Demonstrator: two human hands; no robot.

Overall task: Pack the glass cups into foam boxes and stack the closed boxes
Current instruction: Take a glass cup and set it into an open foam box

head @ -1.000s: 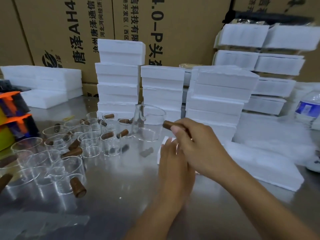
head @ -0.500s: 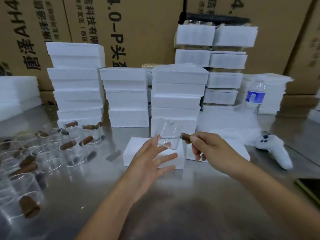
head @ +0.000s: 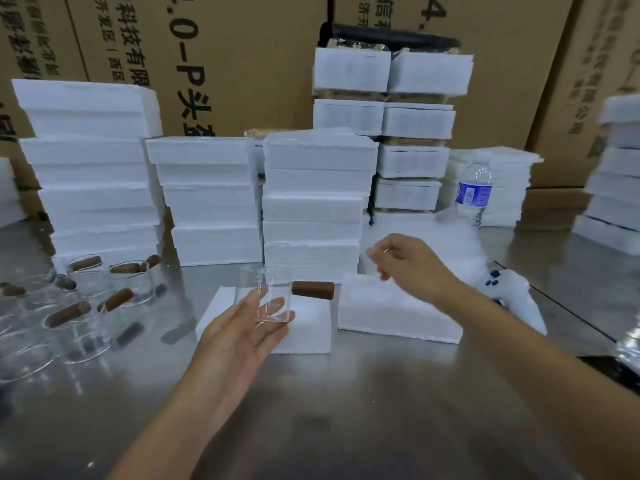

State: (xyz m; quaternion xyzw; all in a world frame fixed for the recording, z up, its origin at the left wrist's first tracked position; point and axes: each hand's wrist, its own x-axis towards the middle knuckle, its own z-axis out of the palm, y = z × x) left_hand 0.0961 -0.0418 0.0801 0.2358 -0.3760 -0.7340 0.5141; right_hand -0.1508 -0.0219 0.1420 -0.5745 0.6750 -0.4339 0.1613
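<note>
- Spare clear glass cups (head: 131,285) cluster at nine o'clock on the steel bench (head: 346,410).
- Left hand (head: 235,337) grips a clear brown-handled glass cup (head: 265,296) over a white foam box (head: 304,327).
- Right hand (head: 412,265) hovers, fingers loosely curled, above a second white foam slab (head: 398,313) at the box's three o'clock.

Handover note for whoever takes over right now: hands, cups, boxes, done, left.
Left hand: holds one cup by its glass body, wooden handle pointing right, above the near box.
Right hand: loosely curled, nothing visibly held, over the right box.
Loose cups: many on the left of the table.
Done: stacks of closed boxes at the back.
Left: box the held cup, then the others; close and stack. Cannot tell whether the two front boxes are open.
</note>
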